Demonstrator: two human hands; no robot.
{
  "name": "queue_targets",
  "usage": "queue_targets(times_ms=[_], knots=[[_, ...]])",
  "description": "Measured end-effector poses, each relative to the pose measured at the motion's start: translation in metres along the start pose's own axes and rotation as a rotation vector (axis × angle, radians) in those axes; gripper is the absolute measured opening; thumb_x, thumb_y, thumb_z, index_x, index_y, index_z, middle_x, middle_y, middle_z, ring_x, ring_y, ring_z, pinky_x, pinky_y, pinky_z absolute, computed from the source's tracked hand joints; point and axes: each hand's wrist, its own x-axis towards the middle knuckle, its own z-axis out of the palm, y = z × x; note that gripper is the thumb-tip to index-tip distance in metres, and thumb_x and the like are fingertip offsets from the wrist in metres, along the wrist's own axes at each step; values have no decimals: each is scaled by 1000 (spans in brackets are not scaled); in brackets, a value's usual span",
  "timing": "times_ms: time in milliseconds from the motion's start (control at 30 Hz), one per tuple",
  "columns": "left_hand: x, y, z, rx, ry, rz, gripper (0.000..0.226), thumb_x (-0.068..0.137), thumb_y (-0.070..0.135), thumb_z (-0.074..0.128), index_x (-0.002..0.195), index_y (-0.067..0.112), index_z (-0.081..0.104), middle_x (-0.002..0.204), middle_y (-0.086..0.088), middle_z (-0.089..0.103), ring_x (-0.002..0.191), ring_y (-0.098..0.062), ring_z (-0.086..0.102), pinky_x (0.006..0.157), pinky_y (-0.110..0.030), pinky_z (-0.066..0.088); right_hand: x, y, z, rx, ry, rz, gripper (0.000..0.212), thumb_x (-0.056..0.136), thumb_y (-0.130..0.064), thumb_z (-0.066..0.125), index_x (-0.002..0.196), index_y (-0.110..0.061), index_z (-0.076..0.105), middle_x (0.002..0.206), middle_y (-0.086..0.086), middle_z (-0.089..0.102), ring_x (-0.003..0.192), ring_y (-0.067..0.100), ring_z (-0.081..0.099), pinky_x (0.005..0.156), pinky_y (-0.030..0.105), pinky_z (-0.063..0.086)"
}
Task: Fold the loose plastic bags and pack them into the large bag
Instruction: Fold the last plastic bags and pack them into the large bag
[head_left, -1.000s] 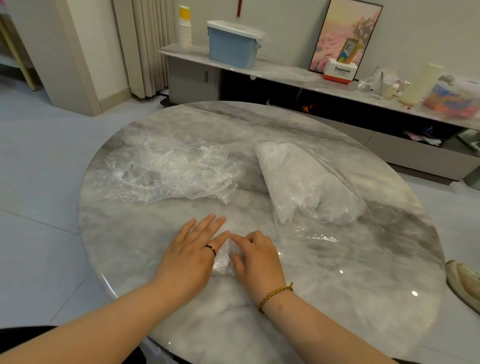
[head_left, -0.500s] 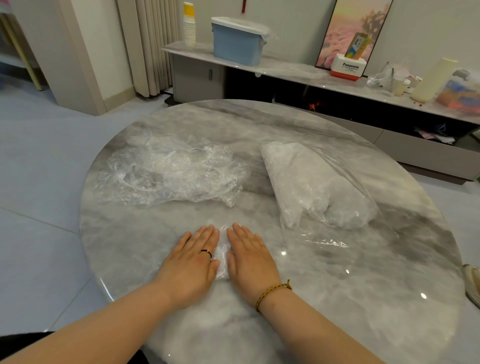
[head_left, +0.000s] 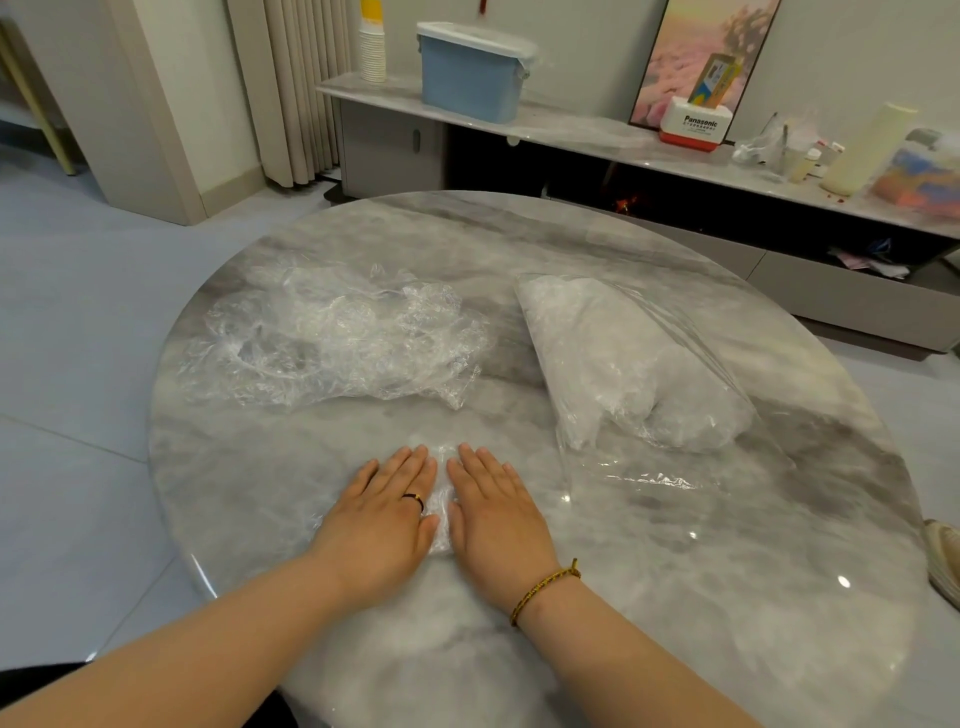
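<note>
Head view of a round marble worktop (head_left: 727, 597). The left hand (head_left: 382, 514) and the right hand (head_left: 493, 512) lie palm down, side by side, near the front edge. Their fingers (head_left: 415, 465) are straight and close together and grip nothing. Both hands press flat on a small folded plastic bag (head_left: 440, 501), of which only a narrow strip shows in the gap between them. A crumpled pile of loose plastic bags (head_left: 332, 338) lies beyond the left hand, well apart from it. The large bag (head_left: 628, 364), clear and partly filled with whitish plastic, lies on its side beyond the right hand, its slack end spread on the worktop near that hand. A dark ring (head_left: 414, 500) marks the left hand; a braided bracelet (head_left: 543, 584) circles the right wrist.
</note>
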Motion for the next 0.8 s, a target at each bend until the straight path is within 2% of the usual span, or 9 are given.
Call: queue_targets(times_ms=[100,200,333,500,567,633,700,767,800], knots=[[3,1,-12,-92,-47,-91,76,85,59,13,148,18,0,156,4,1,143,-10,2,113,-22,3,-5,4,-3,163,46,16,56,78,-31,33,121,-7,60,133,10,54,123,21,51,106,29,31],[6,-3,-22,-309,40,-210,79,86,43,56,146,16,14,149,2,28,137,-15,24,108,-22,19,-6,9,-9,247,64,36,57,92,-32,38,145,-17,24,151,-1,23,140,12,18,113,19,7],[9,-7,-22,-337,21,-333,57,85,38,61,134,20,39,123,6,54,121,-14,45,98,-23,30,-5,12,-16,399,109,102,55,93,-18,49,143,-19,25,144,-4,32,133,12,27,107,15,15],[8,-4,-30,-293,-44,-330,35,87,40,57,119,25,52,106,9,58,118,-14,44,95,-23,26,-6,12,-25,743,91,246,52,92,-16,54,139,-12,32,141,0,36,117,11,44,85,6,30],[6,-3,-32,-431,19,-343,11,85,33,61,91,26,57,84,11,51,101,-17,48,81,-20,29,-7,12,-30,817,76,315,53,91,-22,55,139,-13,33,140,-1,38,111,11,47,82,8,32],[4,-2,-33,-692,69,-312,30,81,20,68,63,23,44,67,9,41,77,-16,45,61,-19,30,-8,12,-37,878,36,365,54,90,-28,57,137,-12,35,137,-1,40,119,14,45,89,14,33],[4,-2,-35,-872,97,-271,34,79,11,69,59,17,43,63,4,43,63,-13,44,54,-15,32,-9,10,-43,950,-27,378,43,88,-29,60,124,-10,47,125,-1,49,111,11,49,88,15,36],[4,2,-41,-969,102,-228,27,78,6,69,63,15,49,63,2,50,57,-7,48,52,-10,37,-10,8,-51,1032,-70,343,10,87,-24,61,91,-16,56,98,-5,58,85,4,55,73,11,43],[4,6,-44,-1026,107,-211,26,78,3,69,66,17,50,63,4,53,56,-3,52,52,-7,39,-10,9,-53,1083,-81,318,9,88,-18,61,81,-19,55,87,-5,59,73,0,55,64,9,44]])
